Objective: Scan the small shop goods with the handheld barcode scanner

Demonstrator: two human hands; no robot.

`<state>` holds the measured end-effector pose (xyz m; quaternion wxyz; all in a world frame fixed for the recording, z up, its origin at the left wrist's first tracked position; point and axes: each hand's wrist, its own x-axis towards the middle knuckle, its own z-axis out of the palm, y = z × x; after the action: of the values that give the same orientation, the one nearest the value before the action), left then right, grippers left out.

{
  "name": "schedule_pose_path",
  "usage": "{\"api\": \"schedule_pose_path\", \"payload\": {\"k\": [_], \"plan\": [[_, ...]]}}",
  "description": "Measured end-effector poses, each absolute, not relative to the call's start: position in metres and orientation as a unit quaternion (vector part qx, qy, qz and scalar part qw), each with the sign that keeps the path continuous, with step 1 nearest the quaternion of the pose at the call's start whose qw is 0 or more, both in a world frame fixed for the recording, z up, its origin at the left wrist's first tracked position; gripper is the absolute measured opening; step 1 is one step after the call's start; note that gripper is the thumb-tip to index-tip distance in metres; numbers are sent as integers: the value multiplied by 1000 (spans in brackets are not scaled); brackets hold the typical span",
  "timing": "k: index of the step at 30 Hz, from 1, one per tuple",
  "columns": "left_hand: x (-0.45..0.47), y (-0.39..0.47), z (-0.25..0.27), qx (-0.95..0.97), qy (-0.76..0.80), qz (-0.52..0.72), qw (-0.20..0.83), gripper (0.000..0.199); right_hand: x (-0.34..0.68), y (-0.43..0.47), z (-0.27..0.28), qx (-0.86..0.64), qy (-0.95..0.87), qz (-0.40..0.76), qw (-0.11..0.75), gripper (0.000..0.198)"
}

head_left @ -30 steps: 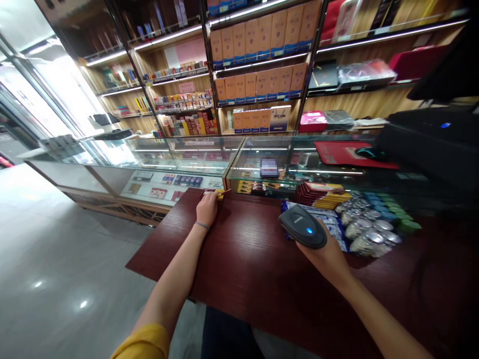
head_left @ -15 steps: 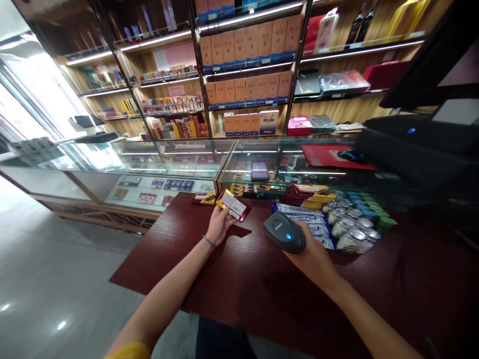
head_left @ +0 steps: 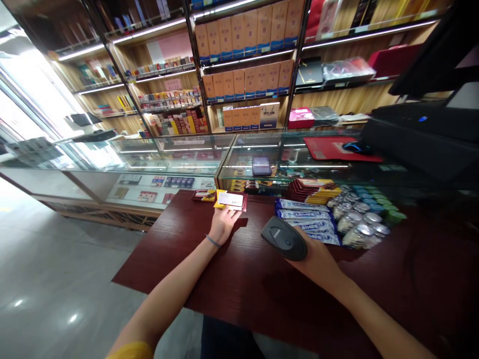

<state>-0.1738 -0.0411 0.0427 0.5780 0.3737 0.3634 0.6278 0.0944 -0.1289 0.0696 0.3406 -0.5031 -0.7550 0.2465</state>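
Note:
My left hand (head_left: 222, 224) grips a snack packet (head_left: 230, 200) in red and yellow wrapping by its lower edge, its pale labelled side with a barcode facing me. Just behind it, another red and yellow packet (head_left: 204, 195) lies at the far edge of the dark red tabletop (head_left: 220, 279). A black handheld barcode scanner (head_left: 283, 238) is in my right hand (head_left: 318, 257), with its head pointing left towards the packet; a gap separates the two. The fingers around the scanner's handle are mostly hidden beneath its body.
Right of the scanner lie blue and white packets (head_left: 307, 219), a stack of red and yellow packets (head_left: 312, 191), lidded jars (head_left: 355, 227) and green cans (head_left: 392, 214). Beyond stands a glass display counter (head_left: 179, 154), with a red mat (head_left: 325, 148) and mouse. A dark monitor (head_left: 422, 65) looms at right.
The packet in my left hand has turned from a slant to nearly level, and my fingers now hold it from below. The scanner's blue light has gone dark.

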Motion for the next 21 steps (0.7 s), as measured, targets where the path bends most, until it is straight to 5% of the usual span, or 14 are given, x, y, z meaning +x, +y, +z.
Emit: {"api": "schedule_pose_path", "payload": {"k": [14, 21], "plan": [[-182, -31, 26, 378, 370, 637, 561, 41, 108, -121, 88, -554, -702, 245, 375, 36], [-177, -31, 37, 383, 378, 624, 567, 57, 138, -107, 98, -571, -610, 233, 497, 49]]}}
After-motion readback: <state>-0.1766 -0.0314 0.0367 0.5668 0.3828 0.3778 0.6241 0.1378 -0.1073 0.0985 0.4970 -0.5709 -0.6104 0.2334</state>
